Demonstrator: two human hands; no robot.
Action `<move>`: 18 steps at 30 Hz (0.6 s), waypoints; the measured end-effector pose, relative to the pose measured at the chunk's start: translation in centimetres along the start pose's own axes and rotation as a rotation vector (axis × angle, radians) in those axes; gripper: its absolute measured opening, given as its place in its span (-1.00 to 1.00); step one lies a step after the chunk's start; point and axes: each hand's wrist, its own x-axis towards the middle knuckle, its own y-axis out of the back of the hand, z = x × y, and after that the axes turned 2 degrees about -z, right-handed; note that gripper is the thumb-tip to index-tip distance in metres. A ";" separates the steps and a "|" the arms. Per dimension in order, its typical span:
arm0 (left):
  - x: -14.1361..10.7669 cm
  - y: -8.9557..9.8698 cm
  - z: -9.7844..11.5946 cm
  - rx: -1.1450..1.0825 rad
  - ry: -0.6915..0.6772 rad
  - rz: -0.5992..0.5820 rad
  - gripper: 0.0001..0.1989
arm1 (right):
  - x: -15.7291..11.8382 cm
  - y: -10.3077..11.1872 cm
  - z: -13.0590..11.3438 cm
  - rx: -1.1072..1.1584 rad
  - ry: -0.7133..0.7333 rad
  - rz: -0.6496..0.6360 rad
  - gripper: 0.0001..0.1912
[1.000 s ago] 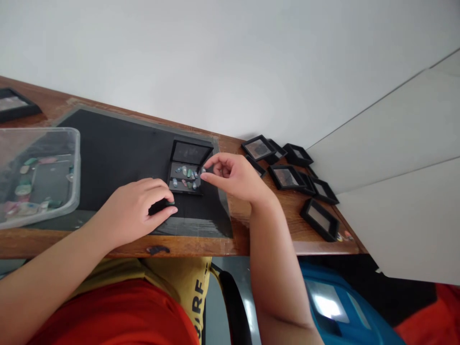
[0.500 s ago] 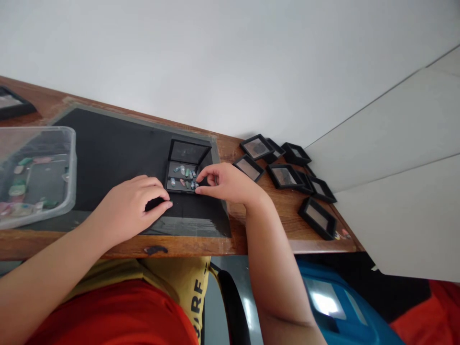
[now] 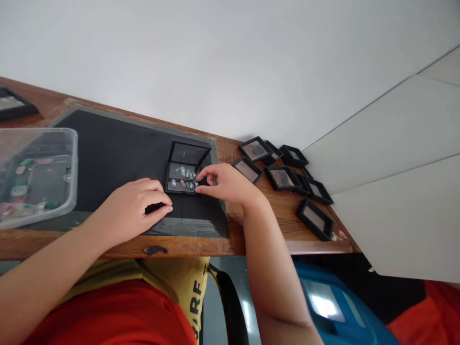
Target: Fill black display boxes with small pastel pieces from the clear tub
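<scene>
An open black case (image 3: pixel 179 191) with its clear lid raised stands on the dark mat, holding two rows of small patterned green, blue and pink nail-shaped pieces (image 3: pixel 187 173). At the case's right edge is my right hand (image 3: pixel 223 182), thumb and forefinger nearly together on a small piece at the end of the lower row. My left hand (image 3: pixel 138 206) rests on the mat left of the case, thumb and fingertips pressed together; anything between them is too small to make out.
A clear plastic tub (image 3: pixel 74 172) with several small pieces and a grey case inside sits at the left. Several black framed cases (image 3: pixel 282 177) lie on the wooden table (image 3: pixel 266 211) at the right. Another black case (image 3: pixel 16 112) is at the far left, and a white wall (image 3: pixel 215 62) stands behind.
The fingertips of my left hand have closed slightly. My right hand stays at the case's right edge, and the view has shifted a little.
</scene>
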 end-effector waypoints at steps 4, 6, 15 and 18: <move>0.0 0.0 0.0 -0.004 0.000 0.001 -0.73 | -0.1 0.0 -0.1 0.027 -0.005 -0.004 -0.73; -0.2 0.1 0.1 -0.010 0.018 -0.011 -0.75 | -0.1 0.0 0.0 0.057 -0.003 -0.005 -0.69; -2.1 0.8 0.5 -0.038 0.072 -0.088 -0.77 | -0.2 -0.2 0.2 0.148 0.042 0.092 -0.74; -2.9 1.0 0.9 -0.020 0.068 -0.087 -0.72 | -0.2 -0.2 0.4 0.179 0.069 0.119 -0.71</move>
